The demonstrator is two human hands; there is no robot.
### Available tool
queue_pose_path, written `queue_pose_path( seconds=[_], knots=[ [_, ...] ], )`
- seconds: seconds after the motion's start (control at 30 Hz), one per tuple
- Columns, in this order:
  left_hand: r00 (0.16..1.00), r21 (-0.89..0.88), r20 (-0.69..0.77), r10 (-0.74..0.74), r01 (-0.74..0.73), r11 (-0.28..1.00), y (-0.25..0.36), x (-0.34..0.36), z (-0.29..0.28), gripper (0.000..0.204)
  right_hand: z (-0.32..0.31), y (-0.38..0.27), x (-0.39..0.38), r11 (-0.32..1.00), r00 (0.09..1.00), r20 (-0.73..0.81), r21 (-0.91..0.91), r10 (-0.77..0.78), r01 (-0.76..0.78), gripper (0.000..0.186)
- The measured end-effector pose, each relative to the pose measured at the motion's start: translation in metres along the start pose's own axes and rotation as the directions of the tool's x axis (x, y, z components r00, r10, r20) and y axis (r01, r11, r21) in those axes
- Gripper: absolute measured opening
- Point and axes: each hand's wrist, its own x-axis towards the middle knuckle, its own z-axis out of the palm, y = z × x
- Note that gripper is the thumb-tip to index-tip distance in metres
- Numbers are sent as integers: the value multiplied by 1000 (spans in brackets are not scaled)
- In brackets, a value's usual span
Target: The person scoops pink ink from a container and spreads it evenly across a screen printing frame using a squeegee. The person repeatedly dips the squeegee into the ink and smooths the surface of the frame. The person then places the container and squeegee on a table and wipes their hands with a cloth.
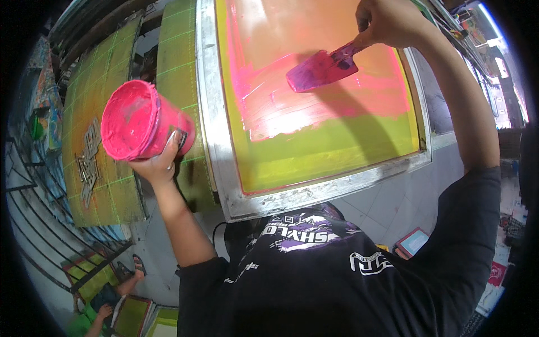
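Looks like I'm in a screen-printing workshop: a metal-framed mesh screen (pixel 314 112) smeared with pink ink, green gridded print pallets (pixel 106 140) alongside, more frames (pixel 132 314) on the floor.

We count one pink ink tub (pixel 140 119), one purple spatula (pixel 321 70), one metal-framed screen (pixel 224 185), and two green printing boards (pixel 112 185).

The screen frame (pixel 314 194) is cut off by the top edge, its far side unseen. The right hand (pixel 387 22) covers the spatula (pixel 323 70) handle. The left hand (pixel 160 163) hides part of the pink ink tub (pixel 140 121).
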Motion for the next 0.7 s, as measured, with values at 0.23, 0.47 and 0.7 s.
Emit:
queue_pose_path(
  seconds=[0.23,0.47,0.7],
  knots=[
    [999,44,5,33,-33,998,5,0,2,75,-25,-60,-9,982,980,73,-34,-183,186,53],
    [992,-128,-26,-124,120,985,13,2,13,87,23,-50,-3,916,936,-49,193,-349,352,40],
    [957,-97,-166,-239,225,969,42,-9,27,97,62,-2,-12,516,955,-108,822,-275,241,21]
  ],
)
